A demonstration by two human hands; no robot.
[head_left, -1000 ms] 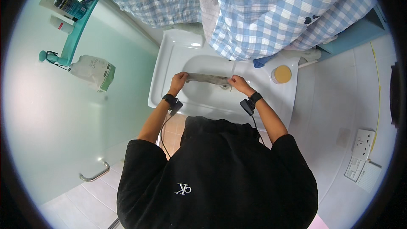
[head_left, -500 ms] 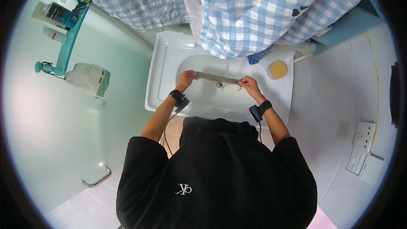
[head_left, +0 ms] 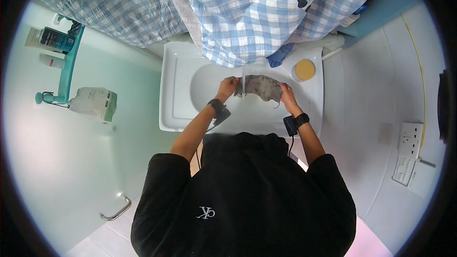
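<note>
- Cloth, grey and patchily darkened, is extending over the white sink.
- Left hand is gripping one end, right hand the other — both grips closed.
- Even, gentle tension is serving best — spreading the fabric without creasing.

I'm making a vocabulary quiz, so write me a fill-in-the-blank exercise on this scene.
The left hand and right hand hold a cloth coloured ____.
The yellow-topped container stands on the ____ side of the sink.
The checked fabric beyond is white and ____.
Missing words: gray; right; blue.
</note>
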